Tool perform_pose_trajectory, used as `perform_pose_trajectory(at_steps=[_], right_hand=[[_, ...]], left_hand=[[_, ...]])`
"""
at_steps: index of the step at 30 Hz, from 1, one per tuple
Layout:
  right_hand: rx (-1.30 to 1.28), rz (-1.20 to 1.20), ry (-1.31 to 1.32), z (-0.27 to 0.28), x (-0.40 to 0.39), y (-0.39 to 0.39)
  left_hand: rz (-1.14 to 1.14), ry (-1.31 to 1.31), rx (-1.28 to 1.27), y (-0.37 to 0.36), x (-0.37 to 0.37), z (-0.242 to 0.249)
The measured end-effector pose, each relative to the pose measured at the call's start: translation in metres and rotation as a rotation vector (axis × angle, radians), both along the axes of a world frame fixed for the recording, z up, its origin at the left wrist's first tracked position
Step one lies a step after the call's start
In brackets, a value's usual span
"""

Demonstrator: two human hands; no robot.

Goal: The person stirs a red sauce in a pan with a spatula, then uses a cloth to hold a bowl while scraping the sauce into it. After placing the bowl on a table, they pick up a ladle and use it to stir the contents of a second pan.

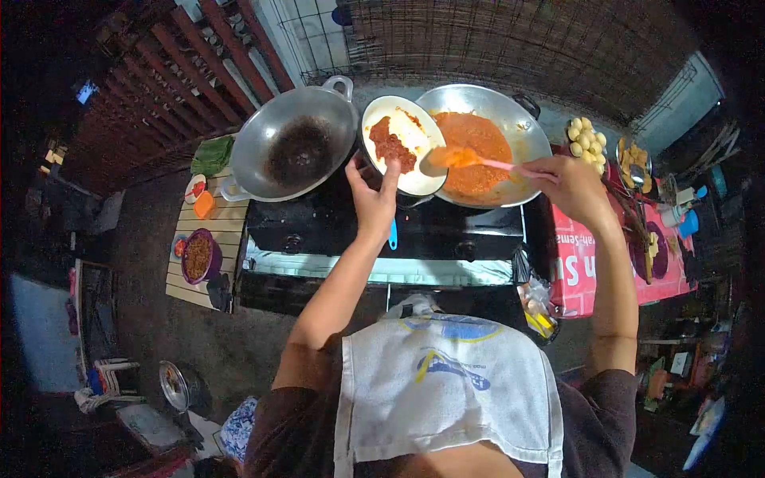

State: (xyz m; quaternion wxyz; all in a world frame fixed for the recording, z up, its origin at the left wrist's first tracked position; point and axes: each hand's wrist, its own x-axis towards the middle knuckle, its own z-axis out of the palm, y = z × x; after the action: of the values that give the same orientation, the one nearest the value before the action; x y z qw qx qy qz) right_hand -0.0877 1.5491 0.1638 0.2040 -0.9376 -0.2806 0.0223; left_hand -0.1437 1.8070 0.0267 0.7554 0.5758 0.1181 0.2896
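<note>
My left hand [376, 199] grips the near rim of a cream-coloured bowl [426, 182], thumb over the inside edge. Dark red paste [392, 146] lies in the bowl, which is tilted toward me. In my right hand [567, 187] is the pink handle of a spatula [498, 165]; its head, coated in orange sauce, is over the bowl's right edge. Under and beyond the spatula sits a wide metal wok [535, 143] holding orange-red sauce [478, 131]. To the left, another wok [263, 115] with a blackened bottom rests on the black stove [319, 231].
At right, peeled eggs [587, 142] and fried pieces [635, 163] stand by a red cloth-covered table [574, 279]. A slatted wooden table [183, 267] at left bears a purple bowl of brown food [199, 256] and green leaves [213, 155]. A woven screen [494, 40] stands behind.
</note>
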Motion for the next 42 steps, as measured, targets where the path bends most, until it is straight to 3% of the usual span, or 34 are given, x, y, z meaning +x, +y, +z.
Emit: perform_pose_trajectory(at_steps=[1,4,11,16,21,23,26,32,33,34,36,37,40,42], right_hand=[[-0.196,-0.002,-0.048,0.005,-0.003,0.005],[-0.205,0.002,-0.087,-0.013,0.002,0.011],[0.302,-0.05,0.11,-0.095,0.002,0.033],[0.507,-0.091,0.194,-0.131,0.004,0.055],[0.59,-0.105,0.329,-0.132,0.0,0.058],[0.841,-0.07,0.446,-0.143,0.003,0.056],[0.869,-0.07,0.506,-0.134,0.001,0.045],[0.903,-0.203,0.272,-0.131,0.019,0.0],[0.84,-0.191,0.11,-0.143,0.03,-0.012],[0.836,-0.198,0.111,-0.137,0.028,-0.015],[0.214,-0.268,-0.467,-0.117,0.019,-0.017],[0.01,-0.22,-0.67,-0.133,0.031,-0.024],[-0.181,-0.127,-0.771,-0.143,0.036,-0.03],[-0.144,-0.188,-0.73,-0.133,0.032,-0.028]], left_hand=[[-0.002,-0.003,0.001,-0.001,0.001,0.0],[-0.005,-0.013,0.085,-0.002,-0.001,0.0],[0.015,-0.002,0.027,-0.005,-0.006,0.008],[-0.031,0.04,0.004,-0.004,-0.008,0.009],[-0.001,0.026,-0.028,-0.002,-0.001,0.001],[0.004,0.022,-0.084,-0.001,-0.001,0.002],[-0.032,0.057,-0.127,0.001,-0.003,0.008],[-0.025,0.08,-0.136,0.009,-0.009,0.005],[-0.02,0.064,-0.142,0.01,-0.01,0.002],[-0.011,0.097,-0.15,0.009,-0.012,0.005],[-0.007,0.11,-0.19,0.009,-0.014,0.006],[-0.011,0.115,-0.194,0.007,-0.015,0.008],[-0.009,0.141,-0.225,0.006,-0.013,0.012],[-0.023,0.122,-0.211,0.005,-0.014,0.01]])
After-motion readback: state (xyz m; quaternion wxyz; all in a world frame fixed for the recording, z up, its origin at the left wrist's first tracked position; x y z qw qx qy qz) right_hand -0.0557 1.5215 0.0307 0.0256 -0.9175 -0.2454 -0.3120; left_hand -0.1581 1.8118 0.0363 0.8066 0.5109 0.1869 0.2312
